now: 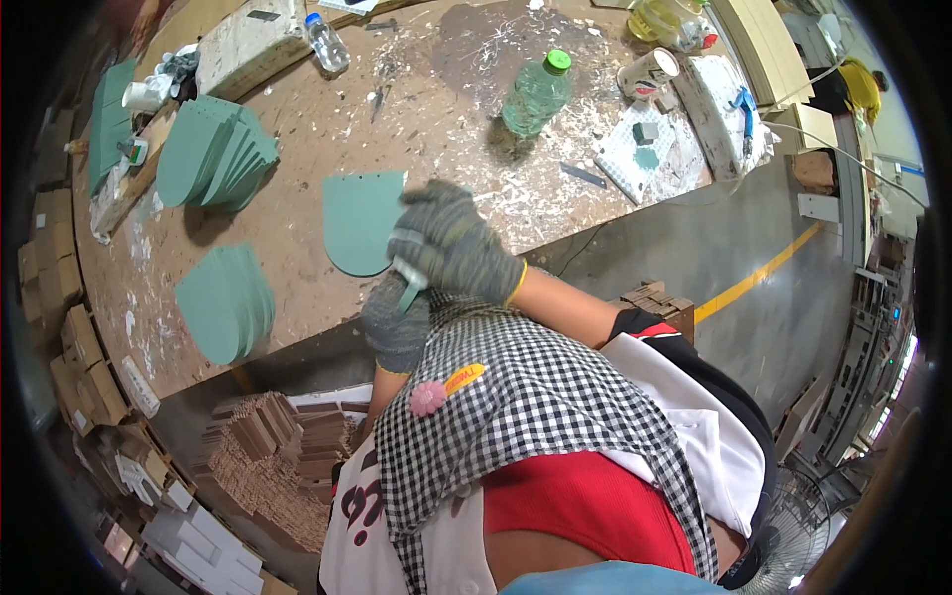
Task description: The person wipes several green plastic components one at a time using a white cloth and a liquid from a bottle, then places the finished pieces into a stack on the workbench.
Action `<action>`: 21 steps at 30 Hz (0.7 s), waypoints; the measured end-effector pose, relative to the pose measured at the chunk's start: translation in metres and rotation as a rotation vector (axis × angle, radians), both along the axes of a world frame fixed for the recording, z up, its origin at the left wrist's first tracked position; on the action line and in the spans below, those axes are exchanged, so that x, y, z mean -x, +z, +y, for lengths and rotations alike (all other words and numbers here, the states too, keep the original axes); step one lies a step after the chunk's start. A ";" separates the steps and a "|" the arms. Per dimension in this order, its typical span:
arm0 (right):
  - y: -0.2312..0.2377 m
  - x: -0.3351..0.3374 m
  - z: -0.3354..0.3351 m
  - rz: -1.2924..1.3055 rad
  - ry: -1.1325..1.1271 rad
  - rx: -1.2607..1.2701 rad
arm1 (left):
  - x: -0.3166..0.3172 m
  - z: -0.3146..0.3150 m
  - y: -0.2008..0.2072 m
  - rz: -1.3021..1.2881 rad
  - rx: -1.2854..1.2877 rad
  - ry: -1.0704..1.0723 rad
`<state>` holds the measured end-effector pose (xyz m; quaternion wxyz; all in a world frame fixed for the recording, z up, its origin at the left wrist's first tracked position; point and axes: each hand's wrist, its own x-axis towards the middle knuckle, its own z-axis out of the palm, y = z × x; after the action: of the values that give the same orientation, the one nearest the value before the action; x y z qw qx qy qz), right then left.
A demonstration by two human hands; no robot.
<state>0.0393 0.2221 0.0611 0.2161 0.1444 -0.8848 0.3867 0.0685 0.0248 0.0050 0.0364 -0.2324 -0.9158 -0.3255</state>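
Note:
Both hands wear grey knitted gloves and meet at the table's front edge, close to my apron. My left hand is closed round a narrow green piece, mostly hidden by the gloves. Just above it, my right hand is curled, its fingers bent over a small whitish thing whose kind I cannot make out. Beside my right hand lies a flat green panel with one rounded end. Farther left are a fanned stack of green panels and a second stack nearer me.
The worktable is spotted with white residue. On it stand a green-capped bottle, a small clear bottle and a paper cup. A metal ruler lies near the edge. Stacked brown boards sit below, left.

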 end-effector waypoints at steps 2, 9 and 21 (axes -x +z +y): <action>-0.062 0.012 0.041 -0.093 -0.020 -0.196 | 0.001 0.012 0.022 -0.103 -0.217 0.034; -0.129 0.013 0.111 -0.411 -0.403 0.370 | -0.014 -0.002 0.017 -0.305 -0.273 0.197; -0.053 0.021 0.023 -0.748 -0.258 0.787 | -0.010 0.027 0.051 -0.351 -0.114 0.204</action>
<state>0.0178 0.2453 0.0083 -0.0293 -0.2037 -0.7006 0.6832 0.0785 0.0516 0.0556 -0.0777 -0.0760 -0.9070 -0.4069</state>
